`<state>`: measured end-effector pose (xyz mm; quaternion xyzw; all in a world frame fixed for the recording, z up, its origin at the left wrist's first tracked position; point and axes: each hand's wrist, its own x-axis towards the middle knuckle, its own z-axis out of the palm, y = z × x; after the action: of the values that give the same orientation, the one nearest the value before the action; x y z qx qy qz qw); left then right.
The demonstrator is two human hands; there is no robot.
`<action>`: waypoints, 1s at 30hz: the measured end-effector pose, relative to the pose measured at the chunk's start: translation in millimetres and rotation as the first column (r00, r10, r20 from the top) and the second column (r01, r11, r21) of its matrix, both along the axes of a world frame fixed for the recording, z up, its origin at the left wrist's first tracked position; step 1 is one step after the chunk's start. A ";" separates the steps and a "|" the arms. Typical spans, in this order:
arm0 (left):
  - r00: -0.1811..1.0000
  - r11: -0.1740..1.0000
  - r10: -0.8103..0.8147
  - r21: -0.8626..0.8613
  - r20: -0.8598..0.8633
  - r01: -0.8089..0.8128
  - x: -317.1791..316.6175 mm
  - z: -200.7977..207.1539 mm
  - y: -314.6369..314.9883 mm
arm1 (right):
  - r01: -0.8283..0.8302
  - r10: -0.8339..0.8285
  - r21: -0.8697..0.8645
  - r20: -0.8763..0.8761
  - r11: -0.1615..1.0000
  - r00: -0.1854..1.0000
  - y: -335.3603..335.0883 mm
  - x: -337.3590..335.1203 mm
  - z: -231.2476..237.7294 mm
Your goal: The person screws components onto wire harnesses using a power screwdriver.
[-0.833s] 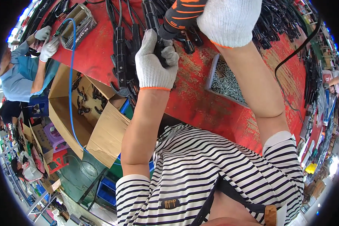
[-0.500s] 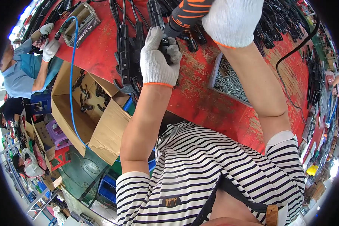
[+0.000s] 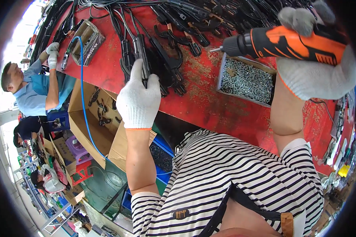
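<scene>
My left hand (image 3: 139,104), in a white knit glove, is closed around the near end of a black cabled clamp (image 3: 141,49) at the table's front edge. The index finger lies along its handle; the other fingers are hidden beneath. More black clamps (image 3: 162,55) lie right beside it, their jaws and handles overlapping. My gloved right hand (image 3: 324,77) grips an orange and black cordless screwdriver (image 3: 288,41) over the table's right side. Its bit points left, apart from any clamp. Below the tool sits a shallow box of small silver screws (image 3: 247,81).
The red table (image 3: 209,114) has a worn surface. Black clamps and cables (image 3: 201,17) heap along its far side. At the left are a second screw box (image 3: 99,41), a blue hose (image 3: 82,79) and an open carton (image 3: 118,148) of parts. A co-worker (image 3: 31,85) works beyond.
The screwdriver has come away from the clamps and swung right, over the screw box. My left hand has shifted left and nearer, onto a clamp by the table edge. The whole view has shifted.
</scene>
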<state>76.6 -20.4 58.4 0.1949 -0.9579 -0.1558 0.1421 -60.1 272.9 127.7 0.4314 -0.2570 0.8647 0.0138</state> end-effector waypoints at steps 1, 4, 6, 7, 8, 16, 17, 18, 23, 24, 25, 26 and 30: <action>1.000 1.000 -0.001 -0.010 0.001 0.001 3.3 2.9 1.4 | 0.043 -0.042 0.040 -0.028 0.998 0.999 10.5 0.7 -3.3; 0.989 0.989 0.045 -0.149 0.143 -0.023 8.0 10.0 6.4 | 0.148 -0.139 0.109 -0.087 0.983 0.986 25.6 4.6 -6.9; 0.981 0.984 0.050 -0.175 0.190 -0.016 5.2 19.7 7.1 | 0.161 -0.156 0.077 -0.060 0.984 0.986 37.1 9.5 -7.2; 0.959 0.986 0.087 -0.164 0.268 -0.044 1.6 27.3 8.8 | 0.166 -0.163 0.060 -0.047 0.984 0.985 42.2 11.5 -11.0; 0.931 0.985 0.122 -0.156 0.345 -0.072 -1.9 32.3 9.8 | 0.172 -0.171 0.043 -0.033 0.984 0.985 45.2 9.7 -14.9; 0.929 0.979 0.098 -0.201 0.357 -0.027 -20.9 40.9 0.1 | 0.224 -0.217 -0.087 0.082 0.971 0.973 98.7 2.0 -35.6; 0.934 0.976 0.085 -0.219 0.347 -0.008 -21.5 38.5 -5.4 | 0.228 -0.219 -0.103 0.094 0.968 0.971 112.9 -2.2 -41.4; 0.935 0.975 0.078 -0.223 0.347 0.002 -26.8 42.7 -0.7 | 0.238 -0.226 -0.115 0.107 0.965 0.968 116.5 -3.8 -36.9; 0.981 0.967 -0.192 0.171 0.010 0.187 -82.7 67.2 23.6 | 0.257 -0.231 -0.170 0.159 0.951 0.960 102.1 1.1 -35.0; 0.965 0.915 -0.258 0.310 -0.041 0.258 -104.9 61.1 22.5 | 0.257 -0.229 -0.178 0.165 0.950 0.959 98.7 4.8 -30.5; 0.966 0.835 -0.256 0.497 -0.030 0.237 -127.6 54.1 25.9 | 0.262 -0.231 -0.184 0.172 0.947 0.958 90.7 7.7 -24.8; 0.967 0.722 -0.255 0.662 -0.018 0.203 -150.4 46.7 30.2 | 0.263 -0.231 -0.190 0.178 0.946 0.957 86.4 10.0 -19.9; 0.995 0.520 -0.100 0.853 0.018 0.037 -229.0 -15.6 17.9 | 0.241 -0.198 -0.232 0.196 0.942 0.960 65.4 16.5 -3.9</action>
<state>-152.4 -2.4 42.8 0.2067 -0.7709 -0.6025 -0.0086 -43.6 338.3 123.9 0.3193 -0.1911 0.9170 0.1435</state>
